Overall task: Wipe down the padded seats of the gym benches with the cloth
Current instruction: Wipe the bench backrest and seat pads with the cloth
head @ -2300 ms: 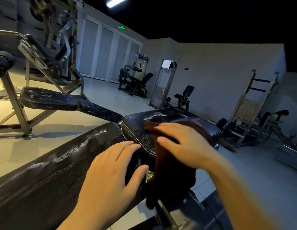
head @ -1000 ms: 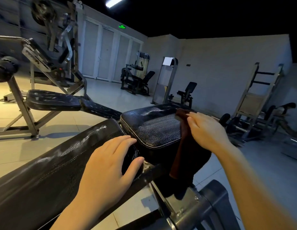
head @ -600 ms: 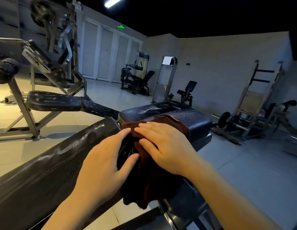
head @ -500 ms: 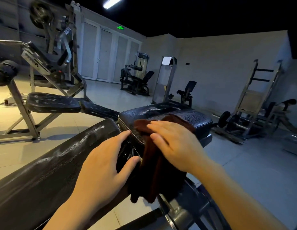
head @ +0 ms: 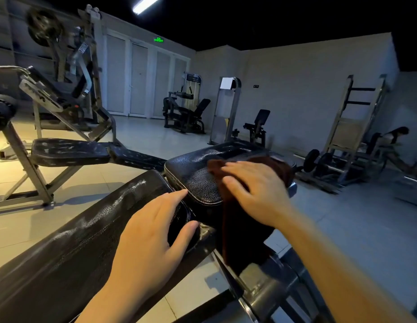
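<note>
Stretching from the lower left corner toward the middle, the long black back pad (head: 70,248) of the near bench is the biggest thing in sight, its cracked surface catching pale streaks of light. At its far end sits the seat pad (head: 198,173), black and pebbled, with a light piping line round its edge; a narrow gap parts the two pads. A second bench (head: 70,151) stands well apart on the tiled floor (head: 142,136) at the left, its worn pad carried on a grey metal frame, with a plate-loaded machine (head: 63,89) behind it. Further machines line the far wall beside pale doors (head: 137,76). The left hand (head: 154,238) rests flat on the far end of the back pad, fingers straight and reaching to the gap, the thumb spread over the pad's right edge. The right hand (head: 254,190) lies on the dark brown cloth (head: 240,229), fingers spread and pressing it onto the right part of the seat pad. The cloth covers that side of the seat and hangs down over its near right edge; its upper part is blurred.
</note>
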Demonstrator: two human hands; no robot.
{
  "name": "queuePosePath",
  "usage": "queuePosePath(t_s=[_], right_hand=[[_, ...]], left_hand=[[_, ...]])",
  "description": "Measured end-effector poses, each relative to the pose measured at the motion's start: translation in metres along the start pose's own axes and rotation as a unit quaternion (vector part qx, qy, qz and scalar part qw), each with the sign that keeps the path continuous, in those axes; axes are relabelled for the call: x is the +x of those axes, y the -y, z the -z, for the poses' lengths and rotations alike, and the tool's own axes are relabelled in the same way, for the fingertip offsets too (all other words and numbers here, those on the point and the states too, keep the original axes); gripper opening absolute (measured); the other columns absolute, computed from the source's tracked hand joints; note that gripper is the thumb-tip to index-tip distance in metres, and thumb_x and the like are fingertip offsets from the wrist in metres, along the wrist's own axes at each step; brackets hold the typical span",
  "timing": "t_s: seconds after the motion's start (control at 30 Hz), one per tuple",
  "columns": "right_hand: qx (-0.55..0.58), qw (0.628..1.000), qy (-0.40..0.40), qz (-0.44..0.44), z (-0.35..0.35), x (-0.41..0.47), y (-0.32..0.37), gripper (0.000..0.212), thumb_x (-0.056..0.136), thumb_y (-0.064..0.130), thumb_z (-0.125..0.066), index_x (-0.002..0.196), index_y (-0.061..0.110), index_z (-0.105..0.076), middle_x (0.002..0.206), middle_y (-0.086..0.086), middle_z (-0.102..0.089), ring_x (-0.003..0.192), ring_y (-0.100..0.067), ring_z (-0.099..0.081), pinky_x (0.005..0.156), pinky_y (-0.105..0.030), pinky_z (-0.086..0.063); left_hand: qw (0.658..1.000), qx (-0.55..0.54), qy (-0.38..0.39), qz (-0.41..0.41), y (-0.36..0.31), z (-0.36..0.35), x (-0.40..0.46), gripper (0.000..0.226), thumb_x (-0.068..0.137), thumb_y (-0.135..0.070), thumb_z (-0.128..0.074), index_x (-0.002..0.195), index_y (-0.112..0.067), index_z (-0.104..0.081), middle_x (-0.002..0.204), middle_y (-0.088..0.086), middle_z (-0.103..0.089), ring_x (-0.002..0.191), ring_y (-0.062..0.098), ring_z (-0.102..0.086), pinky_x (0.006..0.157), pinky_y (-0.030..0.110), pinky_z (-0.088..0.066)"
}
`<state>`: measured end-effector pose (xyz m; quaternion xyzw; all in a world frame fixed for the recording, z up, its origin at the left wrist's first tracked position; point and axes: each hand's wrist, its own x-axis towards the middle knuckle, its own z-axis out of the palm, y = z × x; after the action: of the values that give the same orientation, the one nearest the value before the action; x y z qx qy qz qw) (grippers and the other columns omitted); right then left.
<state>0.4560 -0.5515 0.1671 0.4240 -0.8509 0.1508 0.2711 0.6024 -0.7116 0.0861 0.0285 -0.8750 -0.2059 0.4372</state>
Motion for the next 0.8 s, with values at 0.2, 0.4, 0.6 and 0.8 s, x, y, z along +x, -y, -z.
queuePosePath(t_s=[0.2, 0.4, 0.6, 0.8], right_hand=[[0.170, 0.975, -0.096, 0.106, -0.023, -0.018, 0.052, 0.030, 0.092, 0.036, -0.051, 0.106, 0.022, -0.073, 0.103, 0.010, -0.072, 0.101, -0.003, -0.059, 0.094, -0.024, -0.039], [0.391, 0.908, -0.147, -0.024, 0.000, -0.035, 0.062, 0.021, 0.093, 0.036, -0.055, 0.101, 0.021, -0.067, 0.087, 0.010, -0.066, 0.087, -0.006, -0.064, 0.077, -0.023, -0.053], [0.484, 0.848, -0.213, -0.038, 0.041, -0.059, 0.058, 0.011, 0.085, 0.029, -0.058, 0.090, 0.023, -0.065, 0.078, 0.014, -0.067, 0.071, -0.003, -0.065, 0.061, -0.016, -0.052], [0.449, 0.853, -0.246, -0.104, 0.038, -0.086, 0.038, 0.021, 0.076, 0.035, -0.069, 0.086, 0.017, -0.066, 0.083, 0.011, -0.067, 0.076, -0.007, -0.065, 0.066, -0.022, -0.054]], left_hand=[[0.996, -0.070, -0.048, 0.021, -0.005, 0.010, -0.012, 0.040, 0.088, -0.054, -0.046, 0.122, -0.034, -0.054, 0.114, -0.028, -0.052, 0.107, -0.009, -0.048, 0.090, 0.019, -0.037], [0.999, -0.043, 0.011, -0.002, -0.021, 0.006, -0.034, 0.056, 0.075, -0.069, -0.054, 0.126, -0.049, -0.042, 0.119, -0.039, -0.041, 0.119, -0.019, -0.031, 0.096, 0.021, -0.031], [0.983, -0.173, -0.020, 0.060, -0.041, 0.015, -0.024, 0.015, 0.072, -0.049, -0.068, 0.080, -0.037, -0.064, 0.091, -0.025, -0.064, 0.091, -0.003, -0.058, 0.075, 0.017, -0.044], [0.989, -0.099, 0.058, 0.088, -0.040, 0.043, -0.018, 0.015, 0.083, -0.021, -0.075, 0.082, -0.034, -0.067, 0.080, -0.015, -0.066, 0.080, 0.005, -0.061, 0.073, 0.031, -0.050]])
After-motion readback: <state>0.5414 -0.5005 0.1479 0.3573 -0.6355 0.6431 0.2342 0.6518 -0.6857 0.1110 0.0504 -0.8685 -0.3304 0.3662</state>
